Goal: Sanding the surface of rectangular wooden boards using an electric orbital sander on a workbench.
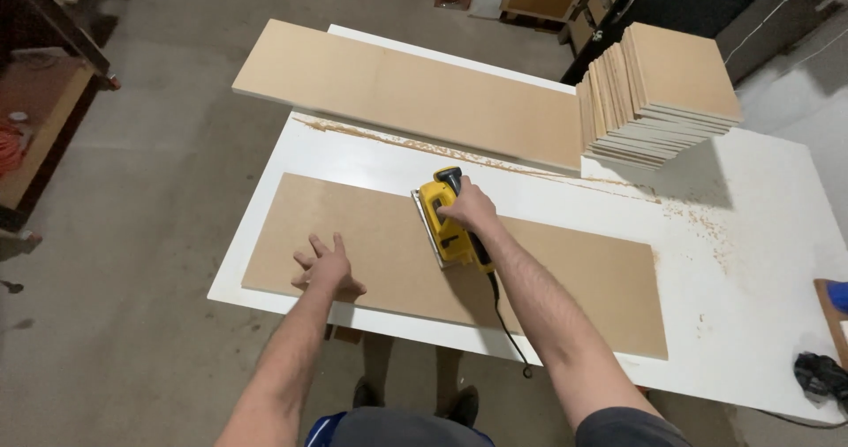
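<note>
A long tan fibreboard panel [565, 279] lies flat on the white table [760, 261]. My right hand [468, 207] grips a yellow electric sander [443, 222] that rests on the panel near its far edge. The sander's black cord [505, 319] trails back over the table's near edge. My left hand [327, 266] lies flat on the panel's left part, fingers spread, holding nothing.
A second long panel [397, 89] lies along the table's far side, overhanging to the left. A slanted stack of square boards [658, 94] stands at the back right. Sawdust [707, 222] streaks the table. A black object [821, 376] sits at the right edge. Concrete floor lies to the left.
</note>
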